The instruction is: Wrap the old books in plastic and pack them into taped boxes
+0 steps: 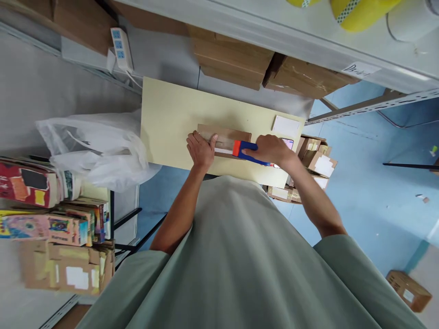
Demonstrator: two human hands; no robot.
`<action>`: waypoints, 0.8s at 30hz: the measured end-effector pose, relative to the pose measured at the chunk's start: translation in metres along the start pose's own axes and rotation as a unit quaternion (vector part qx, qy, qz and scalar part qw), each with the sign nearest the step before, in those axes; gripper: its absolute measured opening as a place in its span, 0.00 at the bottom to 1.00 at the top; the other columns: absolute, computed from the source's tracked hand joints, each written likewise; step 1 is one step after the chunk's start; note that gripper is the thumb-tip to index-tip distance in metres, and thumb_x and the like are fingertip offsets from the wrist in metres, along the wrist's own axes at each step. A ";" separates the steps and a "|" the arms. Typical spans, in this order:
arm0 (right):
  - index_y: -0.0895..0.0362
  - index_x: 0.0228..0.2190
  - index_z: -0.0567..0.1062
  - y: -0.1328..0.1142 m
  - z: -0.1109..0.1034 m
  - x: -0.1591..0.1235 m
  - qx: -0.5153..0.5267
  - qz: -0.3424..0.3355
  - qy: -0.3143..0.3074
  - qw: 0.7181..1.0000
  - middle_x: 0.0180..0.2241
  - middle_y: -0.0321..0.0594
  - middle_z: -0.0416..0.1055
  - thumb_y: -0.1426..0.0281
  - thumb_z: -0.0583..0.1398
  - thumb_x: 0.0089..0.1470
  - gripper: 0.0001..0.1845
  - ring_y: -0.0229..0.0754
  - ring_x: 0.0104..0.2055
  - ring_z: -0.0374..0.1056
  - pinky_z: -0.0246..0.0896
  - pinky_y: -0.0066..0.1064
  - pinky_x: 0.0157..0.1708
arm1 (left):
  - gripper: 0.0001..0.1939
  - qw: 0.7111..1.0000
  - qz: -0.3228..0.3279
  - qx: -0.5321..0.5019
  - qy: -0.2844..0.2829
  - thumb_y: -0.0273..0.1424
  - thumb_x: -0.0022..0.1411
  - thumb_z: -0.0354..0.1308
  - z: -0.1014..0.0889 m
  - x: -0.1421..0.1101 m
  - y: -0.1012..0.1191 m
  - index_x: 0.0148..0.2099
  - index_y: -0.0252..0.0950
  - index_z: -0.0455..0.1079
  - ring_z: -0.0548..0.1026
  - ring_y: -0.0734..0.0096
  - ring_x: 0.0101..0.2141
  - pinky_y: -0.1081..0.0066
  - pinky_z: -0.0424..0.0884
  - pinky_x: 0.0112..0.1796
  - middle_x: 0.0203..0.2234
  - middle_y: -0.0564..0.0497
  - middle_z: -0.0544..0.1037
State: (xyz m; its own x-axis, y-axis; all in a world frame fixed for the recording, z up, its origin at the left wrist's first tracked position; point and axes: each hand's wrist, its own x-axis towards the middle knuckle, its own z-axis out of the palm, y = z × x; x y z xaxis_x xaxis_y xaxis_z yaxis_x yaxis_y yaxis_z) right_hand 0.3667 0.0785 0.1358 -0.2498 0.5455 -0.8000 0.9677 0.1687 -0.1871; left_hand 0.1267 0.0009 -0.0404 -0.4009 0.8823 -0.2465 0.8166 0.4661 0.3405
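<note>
A small brown cardboard box (224, 133) lies lengthwise on the pale yellow board in front of me. My left hand (201, 148) grips its left end, with the thumb across the top. In my right hand (270, 150) is a blue tape dispenser (253, 153) with an orange end, its fingers closed round the body. That orange end rests at the near right part of the box, beside a white strip on it. A phone (287, 143) with a lit screen lies partly hidden behind my right hand.
The board (168, 119) also bears a white paper pad (286, 124). Left of it hangs a clear plastic bag (99, 146), above stacked books (72, 219). Cartons (236, 59) stand behind, under a metal shelf (274, 36). Open boxes (313, 160) are at the right, a power strip (121, 48) back left.
</note>
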 end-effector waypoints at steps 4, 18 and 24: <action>0.59 0.38 0.85 0.058 -0.001 -0.022 0.032 0.015 -0.044 0.998 0.32 0.54 0.82 0.36 0.61 0.68 0.37 0.55 0.38 0.80 0.68 0.39 0.38 | 0.51 1.000 0.001 0.020 -0.011 0.67 0.76 0.39 0.000 0.001 0.003 0.72 0.22 0.62 0.70 0.26 0.66 0.39 0.68 0.65 0.65 0.16 0.69; 0.55 0.31 0.83 0.123 0.002 -0.035 0.085 0.011 -0.082 0.993 0.28 0.47 0.81 0.31 0.58 0.65 0.40 0.48 0.32 0.76 0.65 0.36 0.34 | 0.46 1.000 0.002 0.022 -0.021 0.67 0.75 0.42 -0.001 0.003 0.003 0.65 0.29 0.66 0.70 0.27 0.66 0.36 0.69 0.66 0.63 0.19 0.71; 0.58 0.41 0.85 0.122 0.024 -0.018 0.040 0.050 -0.020 0.998 0.36 0.54 0.83 0.33 0.60 0.66 0.40 0.56 0.39 0.80 0.70 0.41 0.39 | 0.44 1.000 0.011 -0.010 -0.015 0.67 0.74 0.45 0.002 0.006 -0.001 0.63 0.29 0.67 0.69 0.24 0.67 0.32 0.67 0.67 0.61 0.18 0.70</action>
State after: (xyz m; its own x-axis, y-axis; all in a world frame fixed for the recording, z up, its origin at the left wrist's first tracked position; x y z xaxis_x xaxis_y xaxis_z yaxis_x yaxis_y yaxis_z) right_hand 0.4900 0.0695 0.1135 -0.1514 0.5227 -0.8390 0.9878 0.0482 -0.1482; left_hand 0.1245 0.0059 -0.0440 -0.3701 0.8902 -0.2657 0.8164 0.4482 0.3642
